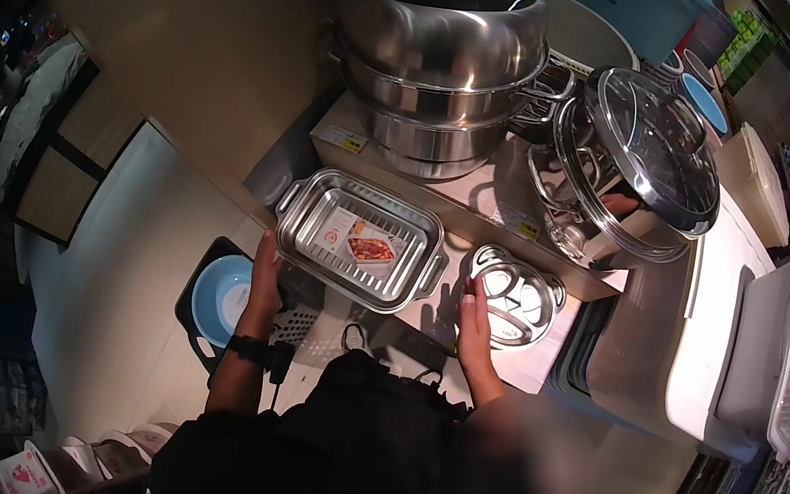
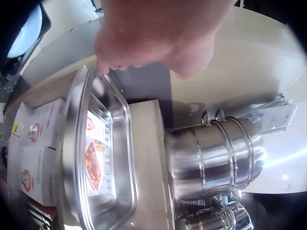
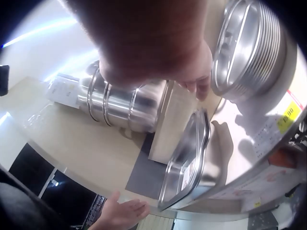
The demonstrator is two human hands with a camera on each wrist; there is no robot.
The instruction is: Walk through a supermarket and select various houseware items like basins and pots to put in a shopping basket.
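A rectangular stainless steel roasting pan [image 1: 420, 212], with a ribbed rack and a food-picture label [image 1: 372, 249] inside, lies at the front of the display. My left hand [image 1: 266, 274] is beside its left end, fingers straight and nothing held. The right wrist view shows that left hand [image 3: 122, 214] with its palm exposed, apart from the pan [image 3: 208, 165]. Off the pan's right end, my right hand [image 1: 476, 334] has straight fingers at the edge of a stack of divided steel plates [image 1: 529, 296]. In the right wrist view this stack [image 3: 249, 52] stands close beside the right hand [image 3: 158, 52].
A tall steel steamer pot [image 1: 445, 37] stands on the raised shelf behind the pan. To its right is a pot with a tilted glass lid [image 1: 646, 151]. A basket holding a blue basin [image 1: 218, 298] is at lower left. White plastic bins [image 1: 769, 350] stand at right.
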